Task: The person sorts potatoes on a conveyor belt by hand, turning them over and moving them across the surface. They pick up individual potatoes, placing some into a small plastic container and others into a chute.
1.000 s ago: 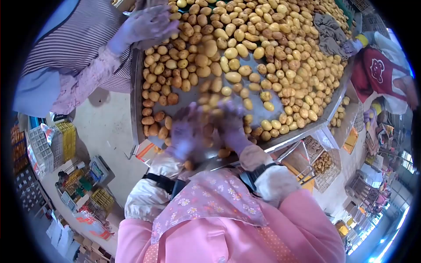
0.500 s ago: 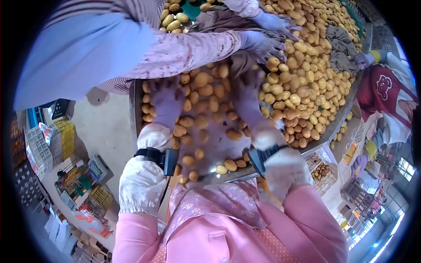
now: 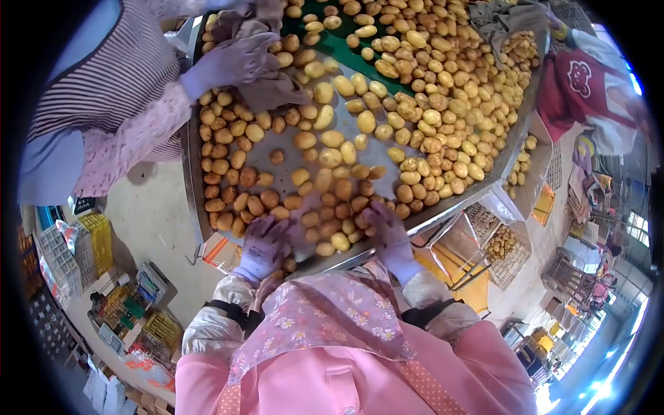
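My left hand (image 3: 264,245), in a purple glove, lies at the near edge of a metal sorting table (image 3: 194,183), fingers spread against several potatoes. My right hand (image 3: 389,235), gloved alike, is at the near edge too, its fingers apart and touching the side of a cluster of small yellow-brown potatoes (image 3: 342,190). That cluster lies between my two hands, slightly blurred. No cloth is in either hand. Beyond, a large heap of potatoes (image 3: 443,104) covers the right side of the table.
A co-worker's gloved hand (image 3: 232,66) presses a brown cloth (image 3: 273,93) at the far left. Another person in a red apron (image 3: 570,86) stands at the far right by a grey cloth (image 3: 505,24). Crates (image 3: 97,238) stand on the floor at left.
Both my hands have drawn back toward me to the table's near edge, with potatoes gathered between them. The co-worker's arms and brown cloth have moved left, uncovering the table's middle.
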Demonstrator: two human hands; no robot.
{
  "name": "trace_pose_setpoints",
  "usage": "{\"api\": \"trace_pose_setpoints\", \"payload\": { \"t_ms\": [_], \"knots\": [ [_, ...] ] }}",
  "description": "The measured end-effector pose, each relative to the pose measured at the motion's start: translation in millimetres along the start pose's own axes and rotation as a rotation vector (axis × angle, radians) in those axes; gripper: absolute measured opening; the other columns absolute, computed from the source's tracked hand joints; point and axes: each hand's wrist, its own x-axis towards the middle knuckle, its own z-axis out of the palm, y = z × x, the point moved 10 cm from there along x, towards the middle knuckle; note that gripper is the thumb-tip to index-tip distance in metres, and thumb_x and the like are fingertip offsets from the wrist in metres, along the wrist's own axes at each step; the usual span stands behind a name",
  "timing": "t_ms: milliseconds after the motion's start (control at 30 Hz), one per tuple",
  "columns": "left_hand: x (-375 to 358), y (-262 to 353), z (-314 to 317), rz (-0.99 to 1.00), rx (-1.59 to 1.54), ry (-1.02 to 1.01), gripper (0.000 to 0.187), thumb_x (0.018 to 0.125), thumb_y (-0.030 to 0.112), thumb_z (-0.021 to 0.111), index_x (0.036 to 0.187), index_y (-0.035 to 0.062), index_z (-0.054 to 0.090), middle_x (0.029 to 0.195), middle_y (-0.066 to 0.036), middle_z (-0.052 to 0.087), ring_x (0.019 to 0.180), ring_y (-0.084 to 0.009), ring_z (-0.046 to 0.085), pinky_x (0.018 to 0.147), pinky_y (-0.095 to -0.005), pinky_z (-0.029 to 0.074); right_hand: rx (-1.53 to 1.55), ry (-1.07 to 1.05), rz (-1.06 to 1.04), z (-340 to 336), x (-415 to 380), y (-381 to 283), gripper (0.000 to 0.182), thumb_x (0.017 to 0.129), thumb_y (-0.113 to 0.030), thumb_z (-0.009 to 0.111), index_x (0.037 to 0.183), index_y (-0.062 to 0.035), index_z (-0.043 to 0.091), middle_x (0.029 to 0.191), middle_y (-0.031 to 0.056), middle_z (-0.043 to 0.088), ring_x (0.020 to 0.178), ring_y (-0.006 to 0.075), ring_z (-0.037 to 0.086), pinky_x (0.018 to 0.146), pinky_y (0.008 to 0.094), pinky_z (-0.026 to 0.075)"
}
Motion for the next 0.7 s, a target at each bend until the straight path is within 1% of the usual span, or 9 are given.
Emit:
{"api": "trace_pose_setpoints", "payload": {
  "t_ms": [33,100,133,233,333,400,500,567,700],
  "knots": [
    [-1,-7,-2,-0.068,0.022,-0.025,0.046,0.087,0.030,0.064,0.130,0.0139,0.067,0.139,-0.010,0.060,0.128,-0.0370,0.050,0.110,-0.0539,0.038,-0.001,0.010,0.000,0,-6,9,0.057,0.083,0.003,0.057,0.139,-0.0117,0.059,0.140,0.0198,0.055,0.129,0.0408,0.053,0.106,0.0465,0.048],
    [8,-13,-11,-0.154,0.020,0.133,0.044,0.087,0.025,0.064,0.129,0.0117,0.066,0.134,-0.010,0.062,0.123,-0.0368,0.053,0.105,-0.0537,0.042,-0.126,0.138,0.104,-5,-11,39,0.055,0.089,-0.009,0.060,0.142,-0.0205,0.055,0.131,0.0139,0.062,0.120,0.0385,0.059,0.094,0.0480,0.054],
    [27,-13,-30,-0.194,-0.015,0.229,0.043,0.088,0.021,0.063,0.129,0.0114,0.066,0.133,-0.011,0.062,0.120,-0.0365,0.055,0.103,-0.0522,0.044,-0.217,0.139,0.142,0,-7,43,0.049,0.093,-0.015,0.060,0.140,-0.0227,0.057,0.119,0.0120,0.066,0.102,0.0374,0.067,0.082,0.0477,0.057],
    [95,-9,-71,-0.134,-0.156,0.486,0.038,0.088,0.013,0.062,0.126,0.0129,0.067,0.132,-0.011,0.063,0.112,-0.0354,0.060,0.097,-0.0480,0.049,-0.252,0.024,0.256,5,3,37,0.044,0.096,-0.022,0.059,0.140,-0.0241,0.056,0.119,0.0134,0.066,0.099,0.0360,0.069,0.081,0.0469,0.057],
    [141,-26,-65,-0.214,-0.078,0.415,0.034,0.087,0.009,0.063,0.121,0.0117,0.067,0.128,-0.012,0.066,0.113,-0.0364,0.061,0.103,-0.0453,0.046,-0.185,0.085,0.265,-2,3,30,0.038,0.098,-0.025,0.059,0.136,-0.0242,0.060,0.118,0.0136,0.067,0.098,0.0351,0.070,0.082,0.0468,0.057],
    [153,-32,-63,-0.282,-0.006,0.251,0.033,0.087,0.010,0.065,0.120,0.0120,0.067,0.130,-0.012,0.064,0.120,-0.0363,0.059,0.105,-0.0460,0.046,0.014,0.188,0.249,-6,14,18,0.032,0.097,-0.023,0.060,0.129,-0.0210,0.065,0.120,0.0137,0.066,0.100,0.0344,0.069,0.085,0.0473,0.056],
    [137,-49,-45,-0.251,0.058,0.205,0.039,0.087,0.011,0.065,0.126,0.0135,0.065,0.139,-0.013,0.059,0.127,-0.0365,0.055,0.108,-0.0459,0.045,-0.070,0.007,-0.076,27,52,-49,0.028,0.094,-0.016,0.058,0.121,-0.0186,0.066,0.127,0.0096,0.064,0.105,0.0340,0.069,0.089,0.0462,0.056],
    [116,-51,-35,-0.193,0.102,0.218,0.043,0.088,0.012,0.066,0.131,0.0146,0.063,0.144,-0.014,0.055,0.131,-0.0367,0.052,0.109,-0.0459,0.044,-0.304,-0.380,0.100,70,68,-52,0.029,0.095,-0.017,0.057,0.122,-0.0185,0.067,0.131,0.0115,0.063,0.109,0.0334,0.069,0.090,0.0447,0.057],
    [76,-63,-28,-0.298,0.027,0.206,0.057,0.090,0.023,0.068,0.145,0.0193,0.054,0.154,-0.016,0.045,0.129,-0.0410,0.052,0.108,-0.0491,0.045,-0.378,-0.567,0.192,108,87,-31,0.032,0.094,-0.017,0.059,0.126,-0.0192,0.065,0.133,0.0136,0.060,0.110,0.0319,0.070,0.085,0.0463,0.059]
  ]
}}
